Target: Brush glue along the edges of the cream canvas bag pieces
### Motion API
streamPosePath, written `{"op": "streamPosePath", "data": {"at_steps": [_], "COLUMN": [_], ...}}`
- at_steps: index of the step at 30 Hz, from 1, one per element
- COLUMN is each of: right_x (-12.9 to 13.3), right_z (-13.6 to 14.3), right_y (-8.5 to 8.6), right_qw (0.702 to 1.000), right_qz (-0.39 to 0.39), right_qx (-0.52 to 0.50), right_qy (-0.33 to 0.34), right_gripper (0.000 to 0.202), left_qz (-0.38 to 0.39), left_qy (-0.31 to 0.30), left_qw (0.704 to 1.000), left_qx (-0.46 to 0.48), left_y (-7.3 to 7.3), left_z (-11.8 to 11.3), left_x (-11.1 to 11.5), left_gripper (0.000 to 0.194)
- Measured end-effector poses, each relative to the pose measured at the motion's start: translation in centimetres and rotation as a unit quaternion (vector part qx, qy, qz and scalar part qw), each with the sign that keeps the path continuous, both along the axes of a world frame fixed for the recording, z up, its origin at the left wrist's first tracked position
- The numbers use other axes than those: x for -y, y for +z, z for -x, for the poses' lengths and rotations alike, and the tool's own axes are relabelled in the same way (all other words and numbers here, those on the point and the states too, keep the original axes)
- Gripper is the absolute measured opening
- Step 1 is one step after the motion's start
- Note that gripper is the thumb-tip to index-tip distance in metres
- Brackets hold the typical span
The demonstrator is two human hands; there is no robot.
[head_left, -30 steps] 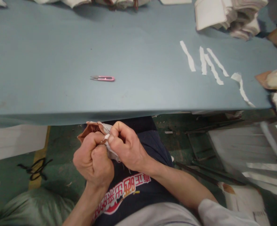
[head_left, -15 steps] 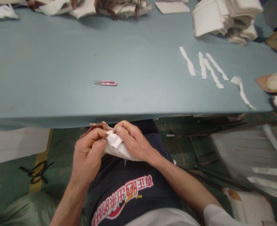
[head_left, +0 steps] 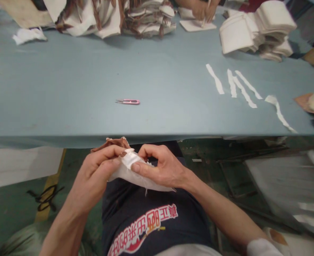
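Before the near edge of the surface [head_left: 82, 96], holding white-and-brown cloth [head_left: 138, 180]: pinching near its brown part with the left hand [head_left: 99, 166], gripping its white part with the right hand [head_left: 163, 168]. Probably arranging the white part; next, seemingly needing a steady left pinch.

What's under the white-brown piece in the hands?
Below the white-brown piece, a dark apron with printed lettering shows. Whatever lies directly behind the piece, left hand and right hand is covered.
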State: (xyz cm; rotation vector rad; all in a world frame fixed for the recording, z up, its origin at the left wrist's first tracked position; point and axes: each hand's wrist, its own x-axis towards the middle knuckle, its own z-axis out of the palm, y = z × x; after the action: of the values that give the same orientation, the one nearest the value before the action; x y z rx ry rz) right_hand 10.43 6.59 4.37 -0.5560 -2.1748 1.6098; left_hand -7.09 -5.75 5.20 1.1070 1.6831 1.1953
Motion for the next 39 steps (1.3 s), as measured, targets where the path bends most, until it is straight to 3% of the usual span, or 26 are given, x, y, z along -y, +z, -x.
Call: {"op": "streamPosePath", "data": {"at_steps": [3, 7, 11, 16, 19, 23, 29, 33, 37, 39], "right_x": [0.8, 1.7, 2.0, 1.4, 1.0, 0.7, 1.7, 2.3, 1.3, 0.3], "right_z": [0.1, 0.1, -0.1, 0.1, 0.2, -0.5, -4.8, -7.7, -9.7, -10.4], "right_y": [-1.1, -2.4, -2.8, -1.6, -0.3, 0.0, -3.5, -4.9, -3.8, -2.6], "right_qw": [1.0, 0.999, 0.995, 0.975, 0.963, 0.971, 0.961, 0.956, 0.943, 0.935], "right_qz": [0.005, -0.012, -0.009, -0.113, -0.151, -0.037, 0.132, 0.149, 0.045, -0.033], "right_qx": [0.01, 0.044, 0.097, 0.189, 0.223, 0.215, 0.19, 0.215, 0.314, 0.352], "right_qy": [0.003, 0.002, 0.01, -0.004, 0.013, 0.095, 0.151, 0.133, 0.098, 0.024], "right_gripper": [0.032, 0.029, 0.028, 0.023, 0.03, 0.045, 0.052, 0.055, 0.046, 0.033], "left_qz": [0.029, 0.076, 0.073, 0.033, 0.021, 0.007, 0.009, -0.022, -0.049, -0.062], "left_qy": [-0.012, -0.041, -0.054, 0.051, 0.109, 0.146, 0.116, 0.085, 0.067, 0.049], "left_qw": [0.998, 0.996, 0.996, 0.996, 0.987, 0.986, 0.988, 0.995, 0.995, 0.99], "left_qx": [0.056, -0.01, -0.003, -0.067, -0.12, -0.082, 0.104, 0.056, -0.063, -0.113], "left_y": [-0.4, -0.8, -1.8, -2.6, -2.6, -3.2, -4.7, -3.6, -0.9, 0.7], "left_z": [-0.5, -1.0, -1.2, -2.4, -3.0, -3.3, -2.1, -0.6, 0.4, 0.5], "left_x": [-0.1, 0.1, 0.7, 0.7, 0.4, 0.4, 0.8, 0.2, -0.8, -1.1], "left_gripper": [0.023, 0.036, 0.037, 0.035, 0.034, 0.038, 0.041, 0.04, 0.037, 0.036]}}
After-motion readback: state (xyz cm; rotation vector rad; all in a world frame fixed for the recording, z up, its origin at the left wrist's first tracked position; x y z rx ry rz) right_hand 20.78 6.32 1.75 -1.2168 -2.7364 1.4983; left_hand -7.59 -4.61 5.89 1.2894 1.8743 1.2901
